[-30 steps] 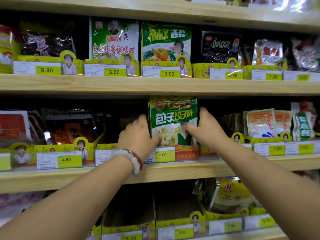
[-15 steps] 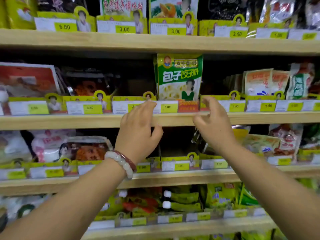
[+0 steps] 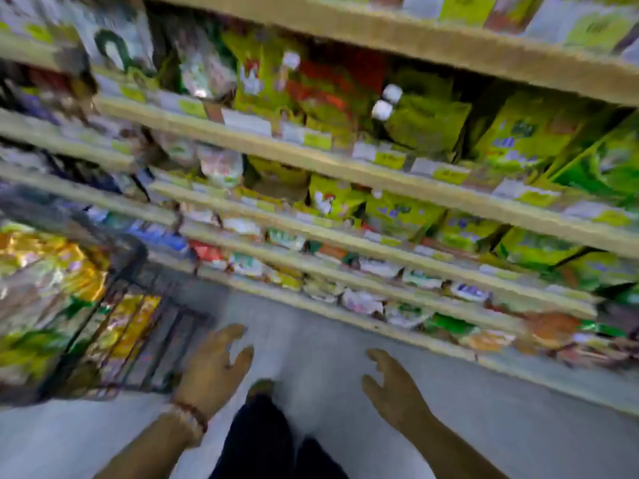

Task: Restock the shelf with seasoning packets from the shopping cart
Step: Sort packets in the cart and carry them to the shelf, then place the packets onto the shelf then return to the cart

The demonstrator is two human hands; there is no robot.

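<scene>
I use the shopping cart (image 3: 114, 305) as my marker, the dark wire basket low on the left side of the picture. It is full of shiny seasoning packets (image 3: 52, 274), yellow, gold and green, piled up inside so they are easy to grab from the top. My left hand (image 3: 211, 368) hangs just beside the cart, on its right, with the fingers spread and loose and nothing in them. I think it is there because the next packet has to come out of the cart. A bead bracelet (image 3: 188, 418) sits on that wrist. My right hand (image 3: 394, 392) is farther from the cart, past my dark trouser leg (image 3: 256, 440), and it is spread and empty too, so both hands are free to pick up more. The wooden shelf (image 3: 345, 240) runs up and away to the right of the cart, well above my hands, with green and yellow bags standing in rows behind little price tags (image 3: 446, 174). The picture is very blurry, so I cannot read any packet. I guess no packet is on its way to the shelf right now.
</scene>
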